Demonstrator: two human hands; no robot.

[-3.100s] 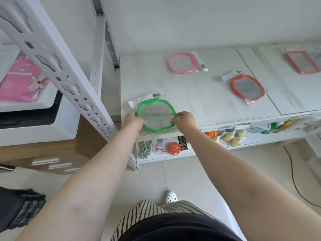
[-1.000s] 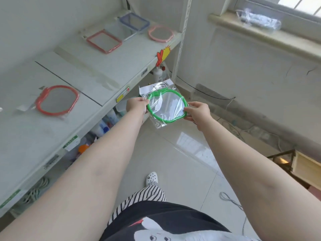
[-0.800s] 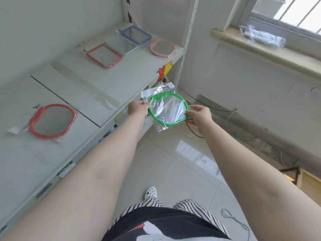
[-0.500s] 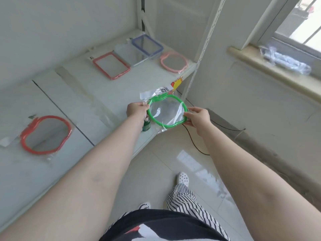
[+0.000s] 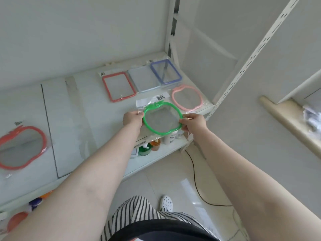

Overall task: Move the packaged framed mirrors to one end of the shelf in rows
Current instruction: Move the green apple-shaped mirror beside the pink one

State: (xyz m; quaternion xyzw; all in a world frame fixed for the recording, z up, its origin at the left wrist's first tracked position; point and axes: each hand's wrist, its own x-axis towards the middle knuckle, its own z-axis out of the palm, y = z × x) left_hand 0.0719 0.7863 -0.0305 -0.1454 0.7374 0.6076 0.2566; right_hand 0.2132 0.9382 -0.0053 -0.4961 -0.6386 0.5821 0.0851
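White shelf (image 5: 86, 108), red (image 5: 119, 89), clear (image 5: 143, 81), blue (image 5: 165, 71) rectangular mirrors, pink mirror (image 5: 187, 98) at right end, red apple-shaped mirror (image 5: 20, 147) left

Bottles (image 5: 157, 144) stand in a cluster on the lower shelf (image 5: 156, 156), a green one (image 5: 145, 150) beside an orange one (image 5: 155, 144) and a white one (image 5: 169, 138). A black cable (image 5: 195, 180) trails across the pale tiled floor (image 5: 182, 171), near a white spotted shoe (image 5: 166, 203). At the right runs a beige window ledge (image 5: 286, 122).

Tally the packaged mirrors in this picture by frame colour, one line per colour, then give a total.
Red frame: 2
Green frame: 1
Pink frame: 1
Blue frame: 1
Pale grey frame: 1
Total: 6
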